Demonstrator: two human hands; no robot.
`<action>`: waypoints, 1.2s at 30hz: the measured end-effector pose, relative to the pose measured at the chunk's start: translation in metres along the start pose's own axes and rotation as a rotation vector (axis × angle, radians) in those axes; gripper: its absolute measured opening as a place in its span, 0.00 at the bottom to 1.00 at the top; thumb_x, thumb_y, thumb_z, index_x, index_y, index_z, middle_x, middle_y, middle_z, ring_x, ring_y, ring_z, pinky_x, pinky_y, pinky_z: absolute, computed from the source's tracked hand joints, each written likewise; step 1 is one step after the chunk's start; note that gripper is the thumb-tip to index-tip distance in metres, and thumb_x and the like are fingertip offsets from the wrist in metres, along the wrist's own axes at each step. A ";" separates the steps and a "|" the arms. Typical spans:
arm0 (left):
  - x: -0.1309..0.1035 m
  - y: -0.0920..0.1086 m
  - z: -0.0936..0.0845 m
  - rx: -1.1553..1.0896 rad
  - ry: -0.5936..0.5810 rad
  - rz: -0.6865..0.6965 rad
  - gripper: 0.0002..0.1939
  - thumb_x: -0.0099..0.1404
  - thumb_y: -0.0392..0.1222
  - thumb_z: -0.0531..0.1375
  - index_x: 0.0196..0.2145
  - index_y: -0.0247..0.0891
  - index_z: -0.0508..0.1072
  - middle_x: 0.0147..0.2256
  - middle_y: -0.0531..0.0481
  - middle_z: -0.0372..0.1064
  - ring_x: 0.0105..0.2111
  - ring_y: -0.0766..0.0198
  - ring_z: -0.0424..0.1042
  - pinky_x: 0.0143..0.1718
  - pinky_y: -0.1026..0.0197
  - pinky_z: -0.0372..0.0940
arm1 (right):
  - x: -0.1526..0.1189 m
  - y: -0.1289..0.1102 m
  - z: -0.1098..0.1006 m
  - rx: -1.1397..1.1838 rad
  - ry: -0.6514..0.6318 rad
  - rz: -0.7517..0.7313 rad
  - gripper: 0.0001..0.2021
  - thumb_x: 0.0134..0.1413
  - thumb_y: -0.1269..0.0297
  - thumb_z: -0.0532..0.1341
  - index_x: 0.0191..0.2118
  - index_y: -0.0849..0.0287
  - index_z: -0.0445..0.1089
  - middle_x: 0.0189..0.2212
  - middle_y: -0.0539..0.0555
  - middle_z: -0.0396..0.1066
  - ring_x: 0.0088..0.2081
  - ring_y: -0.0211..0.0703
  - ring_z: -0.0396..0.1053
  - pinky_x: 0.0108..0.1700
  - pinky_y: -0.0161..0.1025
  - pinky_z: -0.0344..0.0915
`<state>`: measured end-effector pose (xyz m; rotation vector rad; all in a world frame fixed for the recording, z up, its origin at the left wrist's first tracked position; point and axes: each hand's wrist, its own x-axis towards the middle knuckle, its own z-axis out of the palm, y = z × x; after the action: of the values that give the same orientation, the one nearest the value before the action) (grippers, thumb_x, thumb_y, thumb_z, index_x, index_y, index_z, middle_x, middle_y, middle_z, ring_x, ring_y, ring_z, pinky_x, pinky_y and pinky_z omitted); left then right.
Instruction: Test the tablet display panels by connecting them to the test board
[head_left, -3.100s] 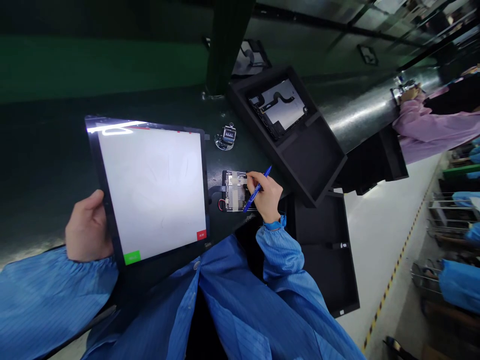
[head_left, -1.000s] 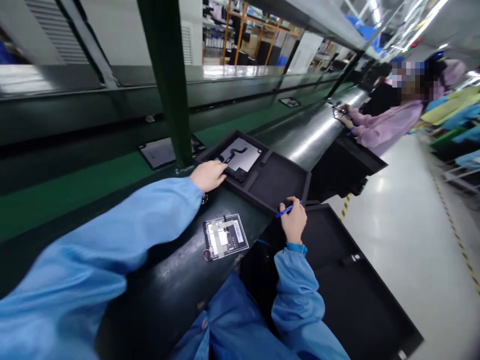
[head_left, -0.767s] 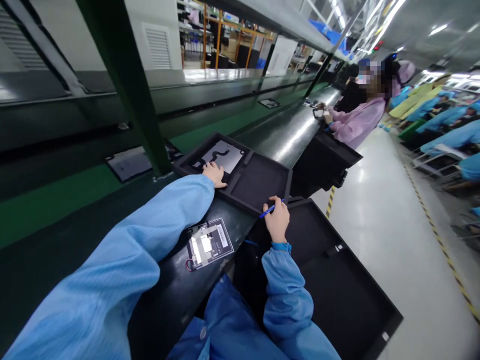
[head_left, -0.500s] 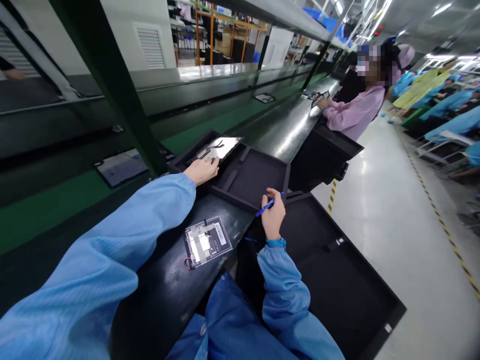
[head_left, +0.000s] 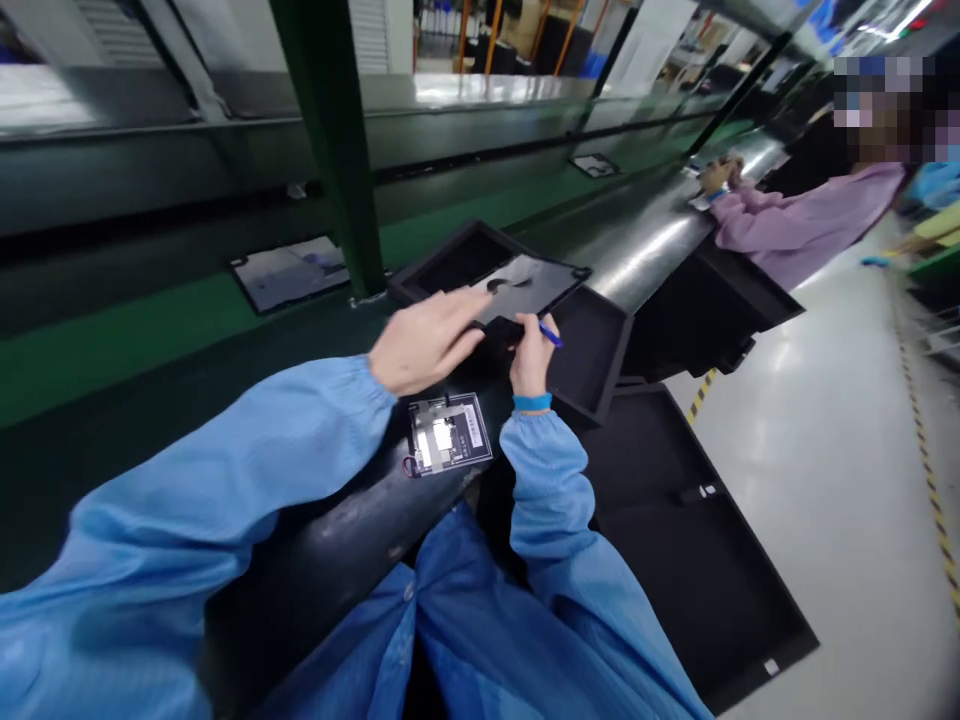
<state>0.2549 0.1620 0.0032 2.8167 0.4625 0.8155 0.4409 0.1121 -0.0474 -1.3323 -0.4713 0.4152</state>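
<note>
A flat panel with a silvery face and dark edge (head_left: 529, 283) is tilted above the black trays. My right hand (head_left: 532, 352) has its fingers closed at the panel's near edge, with a blue pen (head_left: 551, 334) also held in it. To the left, my left hand (head_left: 431, 340) is spread, its fingertips over the panel's left part; whether they touch it I cannot tell. On the dark bench below lies a board with silver tape, a white label and a small red wire (head_left: 469, 428).
Black trays (head_left: 615, 365) stand behind my right hand, and a larger one (head_left: 697, 580) is at my right. A green post (head_left: 337, 150) rises behind my left hand. Another panel (head_left: 289, 275) lies on the green belt. A person in pink (head_left: 817, 215) works farther along.
My right hand has moved up to the panel's near edge. My left hand has opened and shifted off its grip. The camera view has turned, moving the scene rightward.
</note>
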 end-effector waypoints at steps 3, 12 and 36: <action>-0.057 -0.011 -0.034 -0.424 0.390 -0.302 0.24 0.74 0.48 0.52 0.63 0.36 0.67 0.61 0.40 0.69 0.61 0.52 0.68 0.62 0.47 0.64 | -0.038 -0.016 -0.014 -0.013 -0.095 -0.050 0.07 0.47 0.62 0.62 0.34 0.55 0.68 0.30 0.45 0.70 0.30 0.34 0.68 0.31 0.32 0.69; -0.195 0.012 -0.039 -1.122 0.724 -1.388 0.28 0.59 0.38 0.68 0.57 0.38 0.72 0.38 0.49 0.81 0.35 0.61 0.80 0.32 0.70 0.74 | -0.159 0.001 0.003 -0.179 -0.835 0.188 0.21 0.55 0.55 0.64 0.54 0.52 0.73 0.43 0.49 0.78 0.37 0.43 0.75 0.41 0.40 0.74; -0.277 0.009 0.006 -0.552 0.453 -0.862 0.34 0.71 0.43 0.55 0.71 0.50 0.47 0.73 0.48 0.43 0.72 0.51 0.44 0.71 0.43 0.42 | -0.234 0.022 0.012 -0.452 -1.081 -0.050 0.20 0.58 0.63 0.58 0.21 0.55 0.47 0.18 0.42 0.43 0.21 0.30 0.45 0.24 0.32 0.49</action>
<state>0.0379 0.0585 -0.1353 1.6603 1.1765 1.1143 0.2378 -0.0004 -0.0875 -1.4349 -1.5603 1.0306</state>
